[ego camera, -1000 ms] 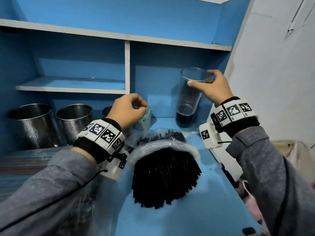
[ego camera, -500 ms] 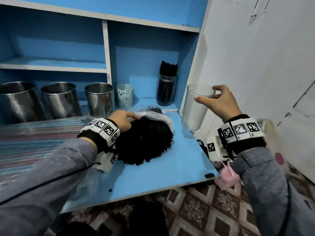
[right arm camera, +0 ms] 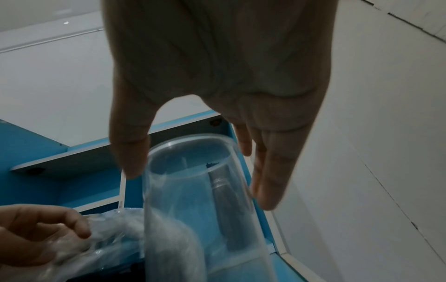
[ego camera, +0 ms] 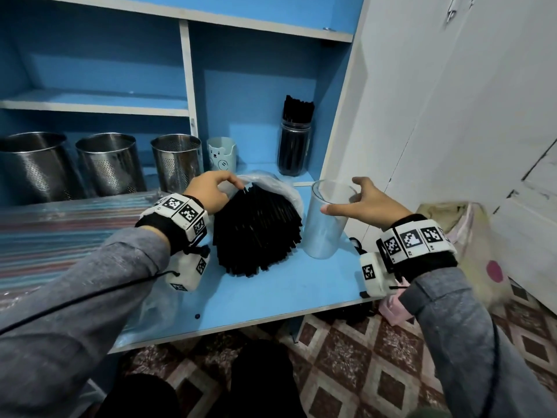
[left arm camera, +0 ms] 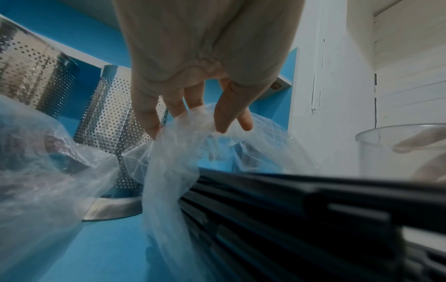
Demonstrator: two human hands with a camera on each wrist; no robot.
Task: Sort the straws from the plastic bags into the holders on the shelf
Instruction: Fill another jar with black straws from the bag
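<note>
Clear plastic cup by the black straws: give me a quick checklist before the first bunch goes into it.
1. Clear plastic cup upright on the blue shelf board: ok.
2. Cup empty: ok, nothing shows through its wall.
3. Right hand free of the cup: ok, fingers spread around the rim, not gripping.
4. Bundle of black straws within reach: ok, lying right beside the cup.
5. Thin clear plastic bag pulled off the straws: not ok, left hand pinches it over their far ends.
6. Straw count fits the cup: cannot tell.
</note>
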